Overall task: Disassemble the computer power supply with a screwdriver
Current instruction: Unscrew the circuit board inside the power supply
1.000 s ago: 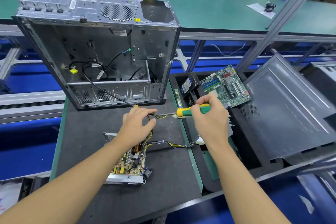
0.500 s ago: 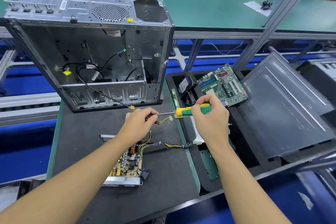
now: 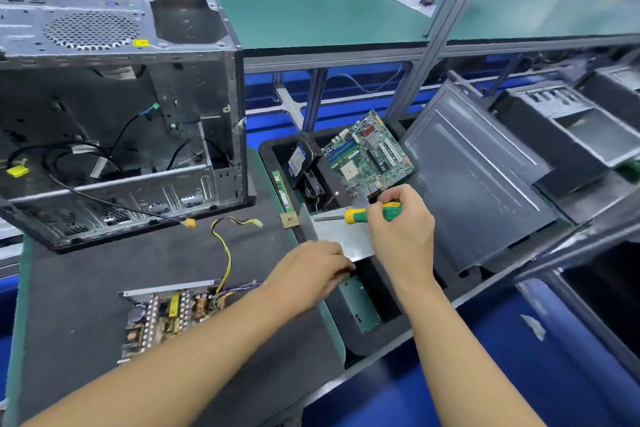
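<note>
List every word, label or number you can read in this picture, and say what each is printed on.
No text can be read.
Yellow sticker on the case: too blurred.
Drive label: too blurred.
Memory stick label: too small.
Motherboard print: too small.

Behind the open power supply unit (image 3: pixel 166 314) with its exposed circuit board, the bare dark grey mat surface (image 3: pixel 86 277) lay free up to the hollow grey metal computer case (image 3: pixel 194 87), which walled off the far side. To its right rear, a looping yellow-and-black cable (image 3: pixel 227 253) crossed the mat. Further right, the left hand (image 3: pixel 308 274), holding a flat silver metal plate (image 3: pixel 343 236), and the right hand (image 3: pixel 401 236), gripping a green-and-yellow screwdriver (image 3: pixel 389 211), crowded the black foam tray (image 3: pixel 377 340).
</note>
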`<control>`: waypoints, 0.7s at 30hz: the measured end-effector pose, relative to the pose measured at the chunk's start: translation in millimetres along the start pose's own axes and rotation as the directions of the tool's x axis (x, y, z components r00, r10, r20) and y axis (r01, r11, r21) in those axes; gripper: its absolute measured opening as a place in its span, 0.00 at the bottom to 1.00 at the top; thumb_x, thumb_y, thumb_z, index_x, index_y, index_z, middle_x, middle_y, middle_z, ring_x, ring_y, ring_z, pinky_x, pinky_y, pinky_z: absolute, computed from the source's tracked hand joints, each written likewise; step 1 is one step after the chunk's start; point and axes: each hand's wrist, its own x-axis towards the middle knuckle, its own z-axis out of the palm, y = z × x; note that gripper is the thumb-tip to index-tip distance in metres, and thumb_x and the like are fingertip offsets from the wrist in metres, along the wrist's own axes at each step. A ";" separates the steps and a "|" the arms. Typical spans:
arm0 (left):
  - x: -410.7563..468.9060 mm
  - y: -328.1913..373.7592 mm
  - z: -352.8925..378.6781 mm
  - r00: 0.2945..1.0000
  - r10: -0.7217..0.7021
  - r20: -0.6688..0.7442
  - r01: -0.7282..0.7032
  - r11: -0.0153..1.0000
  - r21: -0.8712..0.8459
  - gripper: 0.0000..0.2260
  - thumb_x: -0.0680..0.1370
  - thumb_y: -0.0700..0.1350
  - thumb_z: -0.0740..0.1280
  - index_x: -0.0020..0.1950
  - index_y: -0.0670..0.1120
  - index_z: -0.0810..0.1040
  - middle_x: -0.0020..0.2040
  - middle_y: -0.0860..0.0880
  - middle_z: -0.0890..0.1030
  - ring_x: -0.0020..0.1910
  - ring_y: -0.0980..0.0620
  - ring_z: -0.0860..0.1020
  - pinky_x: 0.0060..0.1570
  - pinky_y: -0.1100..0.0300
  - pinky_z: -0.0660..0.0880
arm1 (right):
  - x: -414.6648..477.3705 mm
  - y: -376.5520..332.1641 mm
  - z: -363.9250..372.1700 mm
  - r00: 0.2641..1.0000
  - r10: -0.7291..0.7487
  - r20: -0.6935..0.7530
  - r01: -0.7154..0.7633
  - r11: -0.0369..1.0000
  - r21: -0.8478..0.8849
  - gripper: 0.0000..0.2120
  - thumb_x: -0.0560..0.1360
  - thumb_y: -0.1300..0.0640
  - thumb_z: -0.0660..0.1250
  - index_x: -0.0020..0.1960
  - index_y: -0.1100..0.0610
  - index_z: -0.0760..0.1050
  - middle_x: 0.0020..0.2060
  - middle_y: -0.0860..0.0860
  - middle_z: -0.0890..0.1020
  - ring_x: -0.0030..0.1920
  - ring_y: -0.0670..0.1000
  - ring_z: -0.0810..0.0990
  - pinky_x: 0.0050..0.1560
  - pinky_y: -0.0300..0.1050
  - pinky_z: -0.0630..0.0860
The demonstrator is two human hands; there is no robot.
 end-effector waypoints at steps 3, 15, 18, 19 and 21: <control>25.4 7.4 28.7 0.976 -0.106 0.191 0.112 0.993 -0.025 0.11 0.82 0.48 0.62 0.61 0.51 0.81 0.54 0.49 0.79 0.55 0.46 0.78 0.53 0.51 0.76 | 5.0 12.8 -16.3 0.999 0.018 -0.030 -0.019 0.999 -0.047 0.05 0.71 0.56 0.66 0.41 0.48 0.71 0.39 0.45 0.77 0.39 0.44 0.74 0.37 0.46 0.71; 53.0 -11.7 54.5 0.955 -0.223 0.198 0.234 0.971 -0.035 0.15 0.81 0.45 0.63 0.66 0.55 0.78 0.61 0.52 0.82 0.61 0.48 0.78 0.57 0.52 0.76 | 18.6 29.6 -37.9 0.999 0.045 -0.012 -0.046 0.997 -0.060 0.06 0.73 0.57 0.66 0.43 0.48 0.71 0.40 0.44 0.76 0.38 0.45 0.74 0.38 0.44 0.72; 36.3 -28.0 28.7 0.969 -0.212 0.128 0.217 0.976 -0.020 0.15 0.82 0.48 0.61 0.67 0.56 0.77 0.62 0.57 0.81 0.63 0.53 0.77 0.59 0.55 0.75 | 16.2 22.6 -25.6 1.000 0.020 0.007 -0.020 1.000 0.017 0.06 0.74 0.56 0.68 0.45 0.48 0.71 0.39 0.43 0.77 0.37 0.45 0.75 0.35 0.35 0.70; 28.7 -35.0 18.8 0.972 -0.211 0.102 0.212 0.977 0.000 0.15 0.82 0.48 0.61 0.68 0.56 0.77 0.61 0.57 0.81 0.63 0.54 0.76 0.59 0.57 0.74 | 14.9 18.1 -20.3 1.000 0.009 0.007 -0.009 0.999 0.054 0.07 0.74 0.55 0.69 0.45 0.47 0.71 0.38 0.43 0.77 0.37 0.44 0.75 0.34 0.32 0.69; 9.6 -50.1 -1.3 0.977 -0.210 0.027 0.209 0.977 0.042 0.14 0.81 0.48 0.63 0.66 0.54 0.78 0.60 0.56 0.81 0.62 0.53 0.76 0.60 0.57 0.72 | 11.4 7.2 -8.9 1.000 -0.011 0.014 0.010 0.992 0.122 0.09 0.74 0.53 0.71 0.45 0.46 0.70 0.36 0.42 0.77 0.36 0.42 0.74 0.34 0.29 0.68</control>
